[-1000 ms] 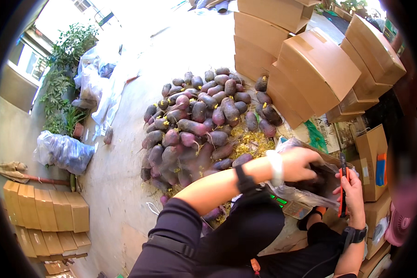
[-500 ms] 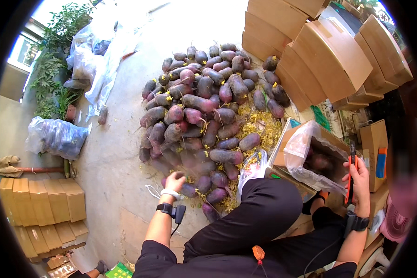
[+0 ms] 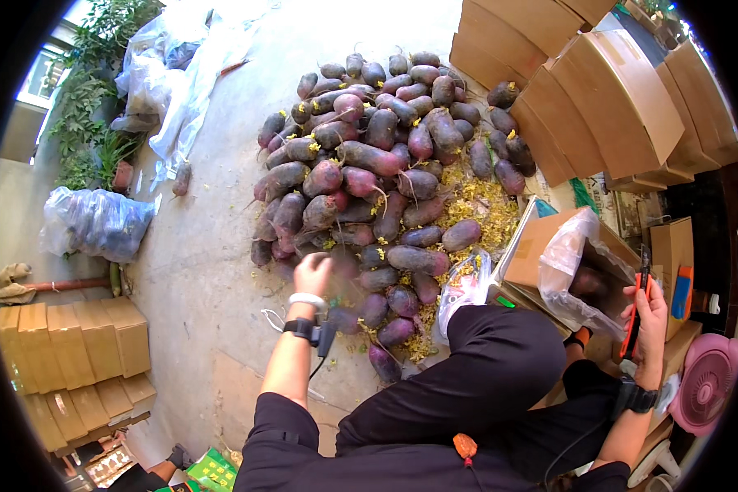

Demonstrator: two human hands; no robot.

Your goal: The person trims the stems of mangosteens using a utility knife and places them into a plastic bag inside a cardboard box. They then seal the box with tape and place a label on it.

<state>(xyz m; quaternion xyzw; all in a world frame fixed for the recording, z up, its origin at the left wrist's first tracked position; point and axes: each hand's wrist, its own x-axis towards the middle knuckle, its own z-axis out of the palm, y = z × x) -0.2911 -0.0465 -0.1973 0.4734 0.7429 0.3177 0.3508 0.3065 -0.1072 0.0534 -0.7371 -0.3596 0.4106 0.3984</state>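
Observation:
A heap of dark purple radishes (image 3: 369,156) lies on the floor ahead of me. My left hand (image 3: 312,275) is at the heap's near left side, its fingers bent down among the radishes. Blur around the fingertips hides whether they grip one. On the right, my right hand (image 3: 648,316) is closed around a slim orange-and-black hand tool (image 3: 636,316), held upright; its exact kind is unclear. Beside that hand stands an open cardboard box (image 3: 533,246) lined with a clear plastic bag (image 3: 559,258), with dark radishes visible inside.
Yellow leaf scraps (image 3: 488,205) cover the floor right of the heap. Folded cartons (image 3: 607,98) rise at the far right, and more cartons (image 3: 82,348) are stacked at left. A stuffed plastic bag (image 3: 98,221) and plants stand leftward. A pink fan (image 3: 708,381) is at right.
My left hand has moved forward, farther over the radishes. My right hand still holds the tool. The whole view has shifted slightly, with the heap now higher and farther right.

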